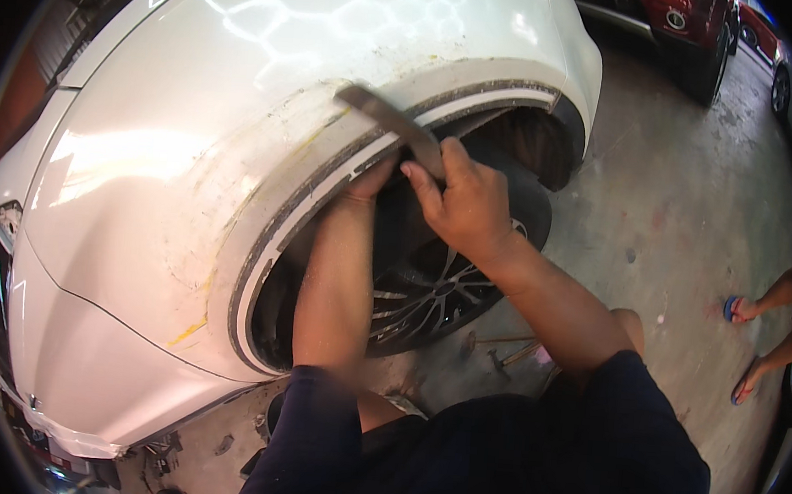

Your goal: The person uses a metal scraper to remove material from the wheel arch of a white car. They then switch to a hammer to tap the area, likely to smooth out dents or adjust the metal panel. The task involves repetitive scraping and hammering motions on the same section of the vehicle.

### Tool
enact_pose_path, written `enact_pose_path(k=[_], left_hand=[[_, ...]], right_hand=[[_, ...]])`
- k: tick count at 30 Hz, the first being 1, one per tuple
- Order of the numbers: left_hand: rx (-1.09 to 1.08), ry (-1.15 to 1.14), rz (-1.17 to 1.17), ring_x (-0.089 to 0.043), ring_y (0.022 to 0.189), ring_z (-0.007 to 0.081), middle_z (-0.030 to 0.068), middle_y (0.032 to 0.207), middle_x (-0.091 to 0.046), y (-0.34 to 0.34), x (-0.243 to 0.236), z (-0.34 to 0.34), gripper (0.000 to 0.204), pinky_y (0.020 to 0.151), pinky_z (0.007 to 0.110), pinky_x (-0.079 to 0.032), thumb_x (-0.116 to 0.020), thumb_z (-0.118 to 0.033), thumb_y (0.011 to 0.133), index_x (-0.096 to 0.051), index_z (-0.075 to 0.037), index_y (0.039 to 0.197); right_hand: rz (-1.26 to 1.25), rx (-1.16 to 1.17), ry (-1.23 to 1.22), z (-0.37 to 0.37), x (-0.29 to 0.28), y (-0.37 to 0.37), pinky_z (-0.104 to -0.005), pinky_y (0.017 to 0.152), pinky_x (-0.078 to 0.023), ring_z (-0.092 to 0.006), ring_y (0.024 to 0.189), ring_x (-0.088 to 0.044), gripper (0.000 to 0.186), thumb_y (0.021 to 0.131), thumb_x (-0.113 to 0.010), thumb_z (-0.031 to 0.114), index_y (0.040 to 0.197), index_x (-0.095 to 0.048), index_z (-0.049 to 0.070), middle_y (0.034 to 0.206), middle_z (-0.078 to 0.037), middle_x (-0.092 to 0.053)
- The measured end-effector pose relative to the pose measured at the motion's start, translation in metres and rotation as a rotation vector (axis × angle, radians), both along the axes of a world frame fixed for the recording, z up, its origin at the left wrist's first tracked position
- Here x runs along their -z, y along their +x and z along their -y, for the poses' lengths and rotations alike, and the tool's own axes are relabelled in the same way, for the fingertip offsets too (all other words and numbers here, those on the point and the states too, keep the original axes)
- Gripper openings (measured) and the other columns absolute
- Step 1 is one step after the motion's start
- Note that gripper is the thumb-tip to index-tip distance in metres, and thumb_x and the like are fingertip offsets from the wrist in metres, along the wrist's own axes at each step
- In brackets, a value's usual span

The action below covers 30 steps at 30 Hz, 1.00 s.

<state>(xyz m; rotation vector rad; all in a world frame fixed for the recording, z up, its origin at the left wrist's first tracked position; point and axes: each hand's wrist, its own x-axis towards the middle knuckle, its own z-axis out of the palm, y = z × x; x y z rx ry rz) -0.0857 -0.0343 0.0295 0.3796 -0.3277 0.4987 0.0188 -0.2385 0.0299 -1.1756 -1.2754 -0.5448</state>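
Observation:
My right hand (pixel 465 201) grips the end of a flat, dark metal bar-shaped tool (pixel 384 118), slightly blurred. Its far end lies over the outer lip of the white car's fender (pixel 279 142), though whether it touches the paint I cannot tell. My left hand (pixel 370 183) reaches up into the wheel arch behind the fender edge; its fingers are hidden there. Scuffs and yellow marks run along the painted panel around the arch. Below my hands is the tyre with its black and silver spoked wheel (pixel 439 291).
A hammer (pixel 498 362) lies on the concrete floor (pixel 636 227) beside the wheel. At the right, another person's feet in flip-flops (pixel 742 389) show next to a dark car. A red vehicle (pixel 673 23) stands at the far right. Assorted items (pixel 161 455) sit at the lower left.

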Motion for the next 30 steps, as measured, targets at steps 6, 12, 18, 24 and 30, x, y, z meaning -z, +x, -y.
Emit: enact_pose_path(k=[6, 12, 18, 24, 30], left_hand=[[-0.268, -0.017, -0.142, -0.06, 0.129, 0.0297, 0.0173, 0.134, -0.064, 0.003, 0.0, -0.002, 0.045, 0.115, 0.046, -0.048, -0.043, -0.038, 0.112, -0.059, -0.003, 0.135], [-0.406, 0.644, -0.09, -0.051, 0.139, 0.0297, 0.018, 0.148, -0.057, 0.009, 0.002, -0.012, 0.05, 0.122, 0.043, -0.04, -0.043, -0.039, 0.112, -0.052, -0.005, 0.148], [0.035, 0.26, 0.18, -0.056, 0.134, 0.0259, 0.0121, 0.14, -0.061, 0.013, -0.002, -0.011, 0.045, 0.117, 0.041, -0.045, -0.042, -0.037, 0.113, -0.055, -0.006, 0.142], [0.128, 0.086, 0.226, -0.056, 0.133, 0.0295, 0.0127, 0.138, -0.061, 0.014, -0.003, 0.007, 0.044, 0.115, 0.046, -0.047, -0.044, -0.039, 0.112, -0.055, -0.009, 0.142], [-0.627, 1.087, -0.439, -0.058, 0.132, 0.0259, 0.0113, 0.137, -0.063, 0.012, -0.016, 0.016, 0.041, 0.116, 0.042, -0.047, -0.045, -0.036, 0.111, -0.057, -0.009, 0.139]], right_hand=[[0.13, 0.035, 0.294, -0.004, -0.002, -0.003, -0.0478, 0.051, -0.051, -0.0406, 0.057, -0.067, 0.036, 0.098, -0.076, 0.032, 0.089, -0.055, 0.005, 0.064, -0.014, -0.064], [-0.072, -0.022, 0.12, -0.005, -0.002, -0.004, -0.0528, 0.061, -0.054, -0.0445, 0.069, -0.07, 0.033, 0.101, -0.07, 0.028, 0.111, -0.054, 0.0, 0.077, -0.02, -0.069], [-0.102, 0.028, -0.072, -0.008, 0.001, -0.006, -0.0547, 0.062, -0.055, -0.0463, 0.073, -0.072, 0.036, 0.101, -0.069, 0.024, 0.118, -0.051, -0.001, 0.082, -0.022, -0.072], [-0.078, 0.003, -0.159, -0.006, 0.0, -0.008, -0.0532, 0.062, -0.055, -0.0467, 0.073, -0.071, 0.033, 0.102, -0.067, 0.022, 0.119, -0.05, -0.001, 0.08, -0.023, -0.07], [-0.079, -0.038, -0.291, -0.007, -0.002, -0.01, -0.0532, 0.065, -0.055, -0.0499, 0.077, -0.07, 0.035, 0.102, -0.067, 0.019, 0.122, -0.049, -0.004, 0.093, -0.025, -0.071]])
